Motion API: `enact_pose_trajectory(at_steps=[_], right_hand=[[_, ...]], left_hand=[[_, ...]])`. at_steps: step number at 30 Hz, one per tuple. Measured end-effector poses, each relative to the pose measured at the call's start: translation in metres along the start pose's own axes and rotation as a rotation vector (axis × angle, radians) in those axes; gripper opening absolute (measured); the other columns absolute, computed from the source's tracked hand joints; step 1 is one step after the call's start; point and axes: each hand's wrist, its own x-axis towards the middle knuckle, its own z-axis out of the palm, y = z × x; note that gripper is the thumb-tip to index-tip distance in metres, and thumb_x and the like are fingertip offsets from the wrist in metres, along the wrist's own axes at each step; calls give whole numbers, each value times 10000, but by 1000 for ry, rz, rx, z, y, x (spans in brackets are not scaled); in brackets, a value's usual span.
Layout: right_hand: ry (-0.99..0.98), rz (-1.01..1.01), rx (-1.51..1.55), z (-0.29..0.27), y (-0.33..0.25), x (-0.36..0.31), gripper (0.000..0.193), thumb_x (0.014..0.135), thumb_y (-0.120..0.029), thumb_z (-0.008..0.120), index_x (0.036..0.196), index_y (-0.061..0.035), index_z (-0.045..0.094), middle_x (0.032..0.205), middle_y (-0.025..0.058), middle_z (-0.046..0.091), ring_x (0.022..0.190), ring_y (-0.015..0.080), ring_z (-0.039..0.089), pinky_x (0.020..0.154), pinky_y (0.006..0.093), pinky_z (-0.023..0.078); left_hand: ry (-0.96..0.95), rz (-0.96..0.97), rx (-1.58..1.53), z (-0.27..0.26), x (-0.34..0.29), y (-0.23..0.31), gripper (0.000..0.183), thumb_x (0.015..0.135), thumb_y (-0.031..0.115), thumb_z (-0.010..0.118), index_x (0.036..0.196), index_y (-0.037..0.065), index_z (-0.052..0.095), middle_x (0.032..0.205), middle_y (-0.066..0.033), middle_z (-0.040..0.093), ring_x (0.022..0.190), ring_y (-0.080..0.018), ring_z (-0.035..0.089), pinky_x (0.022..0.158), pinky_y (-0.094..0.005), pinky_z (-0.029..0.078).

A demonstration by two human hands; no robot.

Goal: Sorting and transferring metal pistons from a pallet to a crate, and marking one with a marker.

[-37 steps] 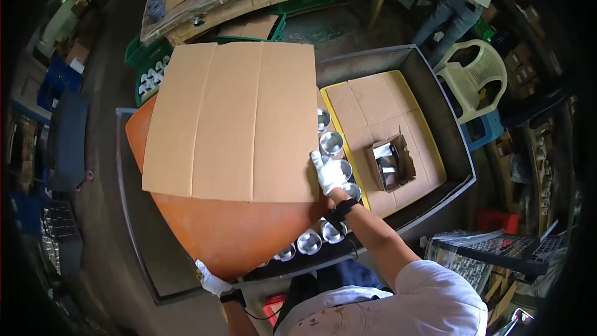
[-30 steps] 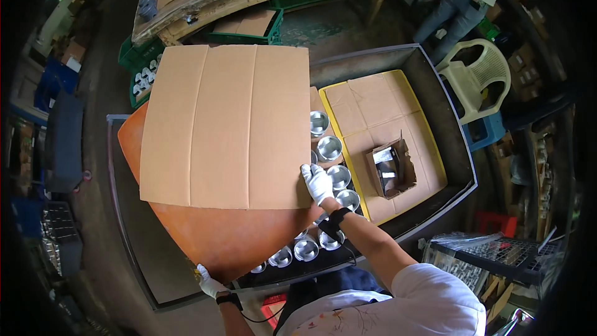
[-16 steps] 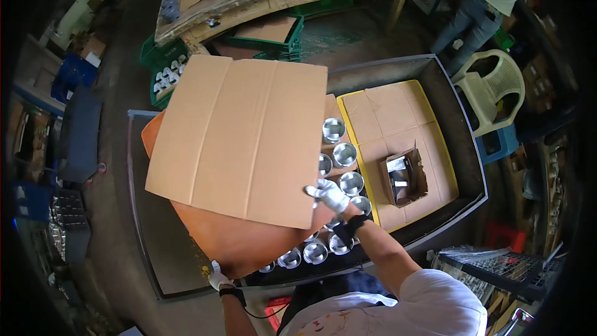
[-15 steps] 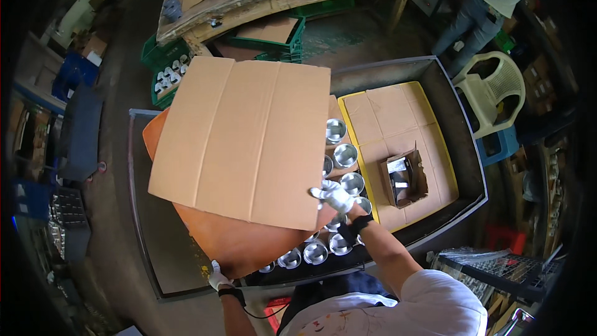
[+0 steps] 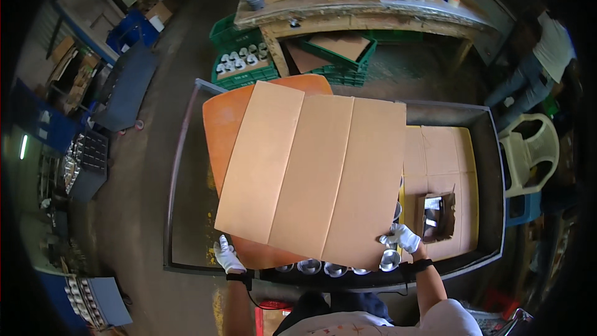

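The person stands at the near edge of a big metal bin [image 5: 488, 149], both hands gloved in white. The right hand [image 5: 401, 236] is closed on the near right corner of a large flat sheet of cardboard [image 5: 317, 177], fingers curled over its edge. The sheet spreads away from that hand, up and to its left, creased into three long panels and held roughly level over the bin.

The left hand [image 5: 227, 255] sits at the near left, gripping the rim of an orange board [image 5: 221, 130] that lies directly under the cardboard. The orange shows only as a band beyond and to the left of that hand, and a sliver along the near edge between the two hands.

Just below the cardboard's near edge, between the hands and closer to the right one, a row of shiny metal cups [image 5: 323, 267] peeks out; one sits right against the right hand's fingers.

To the right of the right hand lies a yellow tray [image 5: 469, 149] lined with more cardboard, and on it, just beside the hand, a small open box [image 5: 438, 214].
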Motion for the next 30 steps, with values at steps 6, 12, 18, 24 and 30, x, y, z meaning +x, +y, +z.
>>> enact_pose_trajectory(at_steps=[6, 12, 18, 24, 30], right_hand=[[-69, -105, -275, -19, 3, 63, 248, 803, -175, 764, 999, -40, 697, 782, 25, 676, 706, 114, 598, 632, 292, 473], [-76, 41, -538, 6, -41, 123, 441, 785, -373, 743, 916, 31, 626, 698, 100, 626, 612, 191, 606, 547, 331, 472], [164, -54, -661, 57, -35, 158, 406, 789, -312, 703, 986, 40, 655, 912, 221, 680, 830, 332, 674, 734, 401, 516], [484, -89, -522, 85, -33, 160, 324, 764, -287, 706, 886, 12, 687, 814, 218, 677, 768, 349, 671, 679, 422, 511], [485, -238, -727, 90, -17, 160, 401, 757, -289, 708, 987, 38, 668, 920, 259, 661, 887, 385, 649, 758, 407, 514]], left_hand=[[-50, -30, -22, -7, 19, -21, 491, 907, 260, 674, 1312, 53, 488, 819, 32, 576, 590, -71, 442, 507, -240, 350], [-37, -65, 7, -4, 1, 3, 495, 899, 225, 678, 1317, 61, 470, 845, 25, 599, 589, -64, 472, 497, -231, 362], [-86, -45, -33, -20, 13, -13, 446, 908, 203, 662, 1295, 73, 483, 811, 56, 573, 596, -47, 449, 491, -226, 357], [-88, -88, -35, -26, -17, -4, 443, 922, 174, 638, 1310, 49, 466, 824, 57, 571, 606, -49, 447, 523, -222, 387], [-65, -92, -67, -31, -28, -3, 528, 926, 186, 634, 1381, 37, 410, 866, 48, 582, 630, -53, 468, 548, -212, 395]])
